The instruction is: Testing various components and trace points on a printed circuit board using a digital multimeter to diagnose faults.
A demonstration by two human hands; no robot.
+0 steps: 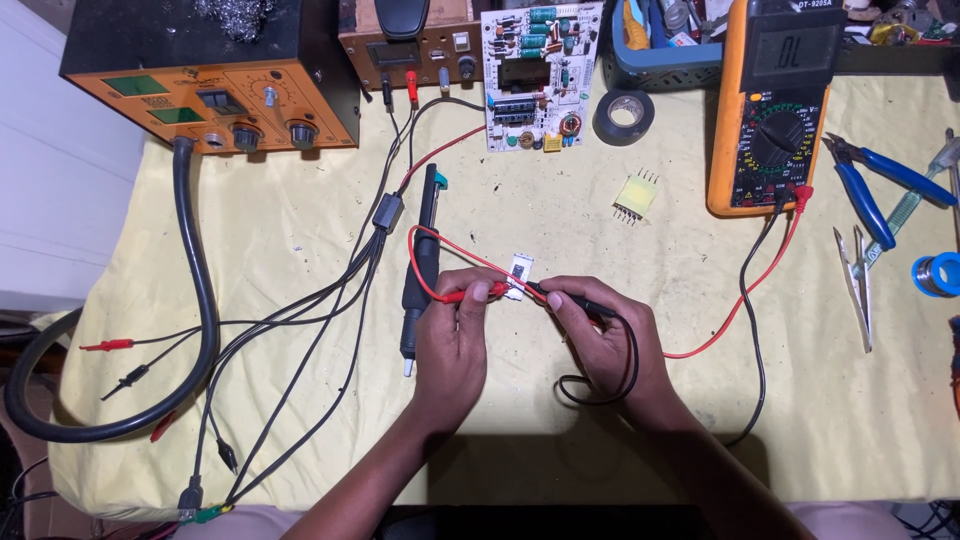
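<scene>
A person is probing a small white part (520, 270) lying on the yellow table (300, 240), just below the upright circuit board (540, 75) and to the left of the orange meter (770, 105). The left hand (452, 335) is pinching the red probe (478, 294), its tip coming in at the part from the left; the right hand (600, 340) is pinching the black probe (570, 297), its tip meeting the part from the right. Both grips are pressed together around the probe shafts, near the tips. Red and black leads are trailing from the hands across the table to the meter's sockets, and the black lead is looping under the right wrist. A black iron (420, 270) is lying just left of the part, beside the left hand. A roll of black tape (623, 117) and a small yellow transformer (635, 195) are sitting between the board and the meter; blue pliers (880, 185) are lying to the meter's right. The work looks best done with both tips held steady on separate contacts, wrists resting on the table, fingers kept off the metal, and eyes lifting to the meter only once contact feels firm.
</scene>
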